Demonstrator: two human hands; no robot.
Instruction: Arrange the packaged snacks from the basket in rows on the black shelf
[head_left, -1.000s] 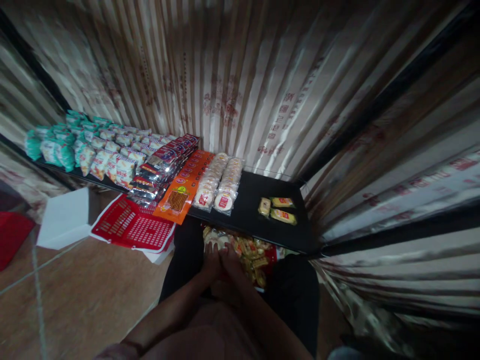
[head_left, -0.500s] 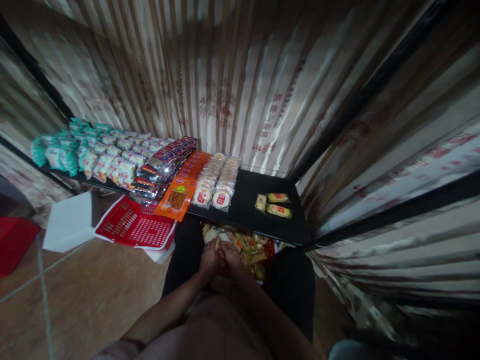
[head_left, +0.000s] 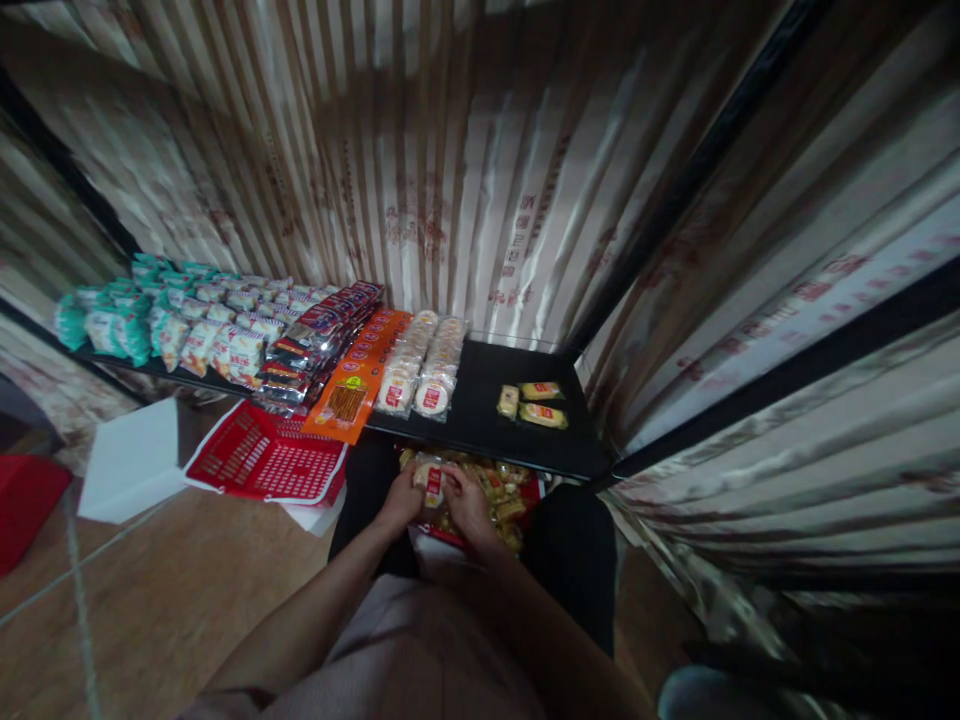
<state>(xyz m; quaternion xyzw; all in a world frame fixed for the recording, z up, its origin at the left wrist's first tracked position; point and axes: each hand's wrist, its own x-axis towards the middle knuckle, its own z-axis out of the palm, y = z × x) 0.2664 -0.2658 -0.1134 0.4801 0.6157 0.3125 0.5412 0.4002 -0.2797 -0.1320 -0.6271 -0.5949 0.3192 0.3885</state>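
Between my two hands is a clear-wrapped rice cracker packet [head_left: 433, 482] with a red label facing up. My left hand [head_left: 405, 498] grips its left side, and my right hand [head_left: 465, 500] pinches the right side. Below them, between my knees, a red basket [head_left: 541, 490] holds several yellow-wrapped snacks [head_left: 510, 500]. On the black shelf [head_left: 480, 400] ahead stand two rows of similar round crackers [head_left: 432, 395]. Farther right on it lie three small yellow-wrapped cakes [head_left: 543, 413].
Left along the shelf are an orange snack bag [head_left: 349, 398], dark shiny packets [head_left: 289, 370], white packets [head_left: 236, 350] and teal packets [head_left: 112, 325]. A red plastic basket [head_left: 300, 470] and a white box [head_left: 129, 460] sit on the floor. A pleated curtain [head_left: 450, 150] hangs behind.
My hands have moved apart a little, and the packet's red label now shows between them. The view has shifted slightly. The goods on the shelf look the same.
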